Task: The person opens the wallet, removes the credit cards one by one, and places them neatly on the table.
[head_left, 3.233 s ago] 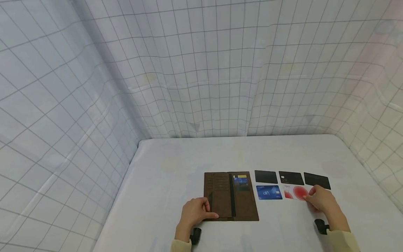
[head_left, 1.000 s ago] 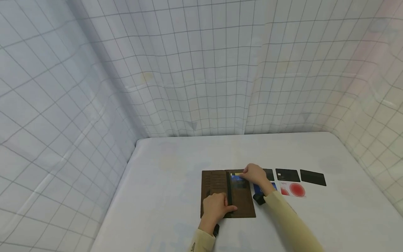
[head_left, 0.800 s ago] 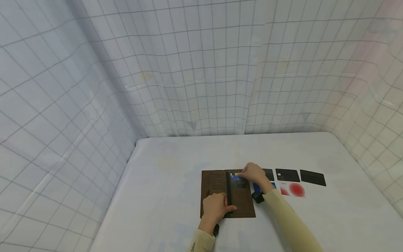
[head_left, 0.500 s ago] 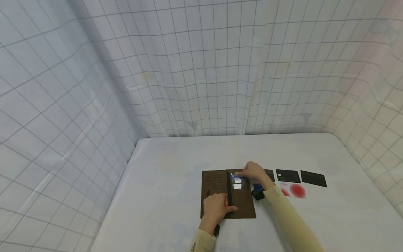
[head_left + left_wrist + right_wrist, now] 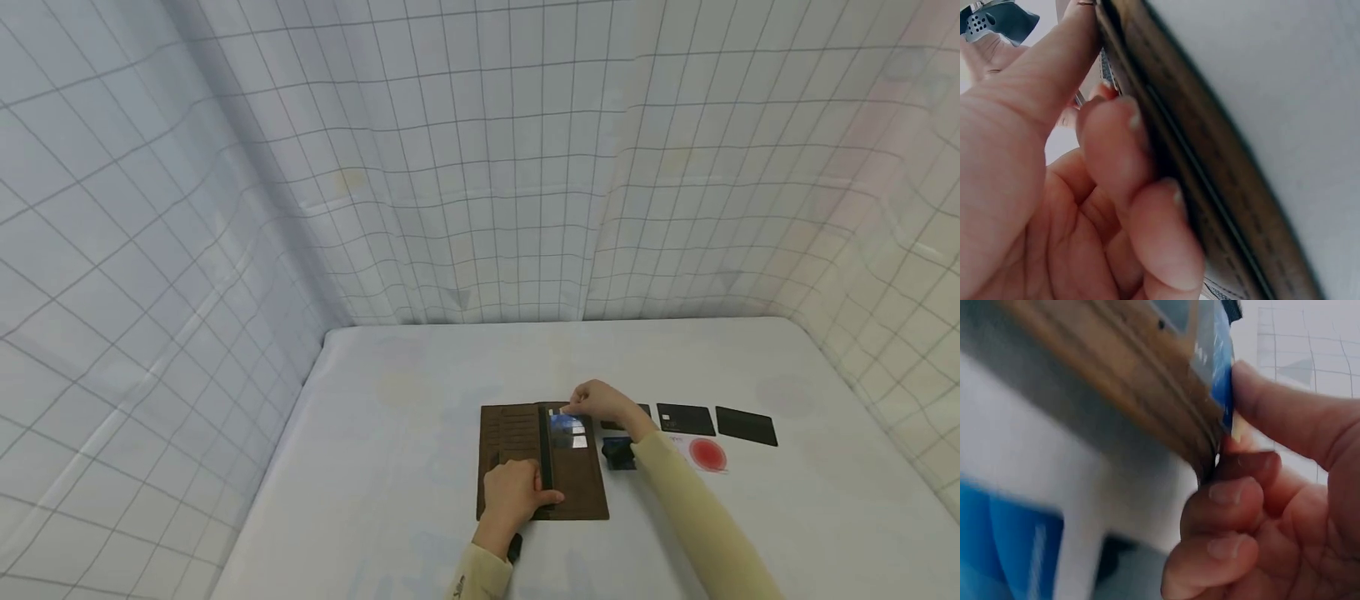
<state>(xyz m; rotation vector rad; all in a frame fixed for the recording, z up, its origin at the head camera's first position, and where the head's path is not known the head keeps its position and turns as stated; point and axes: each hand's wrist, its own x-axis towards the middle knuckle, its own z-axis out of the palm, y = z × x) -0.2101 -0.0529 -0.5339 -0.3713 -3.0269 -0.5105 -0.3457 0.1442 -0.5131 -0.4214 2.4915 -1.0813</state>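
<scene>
A brown long wallet (image 5: 588,487) lies unfolded on the table, slots on its left panel and a clear window on its right panel. My right hand (image 5: 600,402) is at the top of that window and pinches the upper edge of a blue card (image 5: 1221,381); in the right wrist view the thumb presses the card's face while other fingers sit behind, close to the wallet's rim. My left hand (image 5: 512,492) rests on the wallet's lower middle, thumb straight across the fold. Its loosely bent fingers lie against the leather in the left wrist view.
Right of the wallet, black cards (image 5: 686,418) (image 5: 747,426) lie in a row, one more partly behind my right hand. Below them are another blue card (image 5: 626,465) and a white card with red circles (image 5: 708,454), both partly covered. Checked curtains (image 5: 480,167) surround the white table (image 5: 390,450).
My right hand has left the red-circled card, moved left to the wallet's window, and lately shifted slightly up and left. My left hand moved right along the wallet. Bright reflections appeared on the window.
</scene>
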